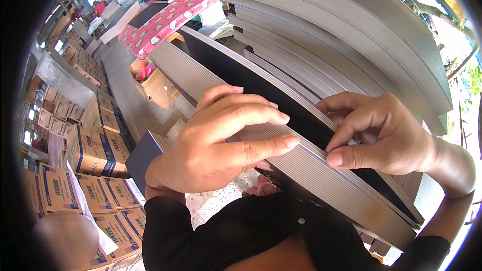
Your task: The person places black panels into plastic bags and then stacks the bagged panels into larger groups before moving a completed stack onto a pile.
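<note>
The tall piles of boards [351, 35] loom at twelve o'clock; the stack of sheets [311, 170] at centre, slanting toward five o'clock, could fan out and slide. The left hand [216, 140] presses clenched fingers on its edge; the right hand [381, 133] pinches the top sheets, and a loosened pinch might spill them.

Both hands, left hand [216, 143] and right hand [379, 133], pinch a thick stack of grey boards [311, 170].

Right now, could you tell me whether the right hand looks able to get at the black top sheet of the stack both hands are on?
Probably yes: the right hand already rests its fingertips on the black sheet at the stack's edge, with nothing lying between them.
</note>
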The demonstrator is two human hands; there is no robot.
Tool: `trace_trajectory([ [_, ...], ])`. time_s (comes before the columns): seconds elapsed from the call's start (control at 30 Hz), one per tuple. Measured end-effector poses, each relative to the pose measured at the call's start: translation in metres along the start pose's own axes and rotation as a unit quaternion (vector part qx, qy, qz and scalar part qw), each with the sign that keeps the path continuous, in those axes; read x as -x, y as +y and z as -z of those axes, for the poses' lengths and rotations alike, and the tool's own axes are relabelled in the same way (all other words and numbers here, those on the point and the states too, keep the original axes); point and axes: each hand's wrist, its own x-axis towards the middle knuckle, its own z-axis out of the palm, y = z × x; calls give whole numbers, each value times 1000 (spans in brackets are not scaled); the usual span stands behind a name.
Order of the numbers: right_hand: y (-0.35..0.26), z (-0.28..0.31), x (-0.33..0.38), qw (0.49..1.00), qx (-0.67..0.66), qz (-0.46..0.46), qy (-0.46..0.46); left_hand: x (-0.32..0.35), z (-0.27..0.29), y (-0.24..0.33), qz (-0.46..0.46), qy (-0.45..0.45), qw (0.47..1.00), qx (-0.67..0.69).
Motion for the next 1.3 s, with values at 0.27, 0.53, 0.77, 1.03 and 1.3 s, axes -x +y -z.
trace_trajectory([
  [0.27, -14, 2, 0, 998, 55, -14, -19, -1, -1, 2, -2, 17, 1000, 3],
  [0.53, 2, 1, 0, 998, 34, 53, -24, 2, 1, 2, 0, 4, 1000, 9],
  [0.77, 10, -6, 6, 983, 141, 114, 39, 7, 0, 2, -7, 12, 1000, 8],
  [1.03, 20, -8, 7, 975, 152, 150, 66, 6, 0, 2, -16, 9, 1000, -4],
  [1.3, 8, -9, 10, 971, 196, 124, 53, 7, 2, 6, -7, -1, 1000, -5],
])
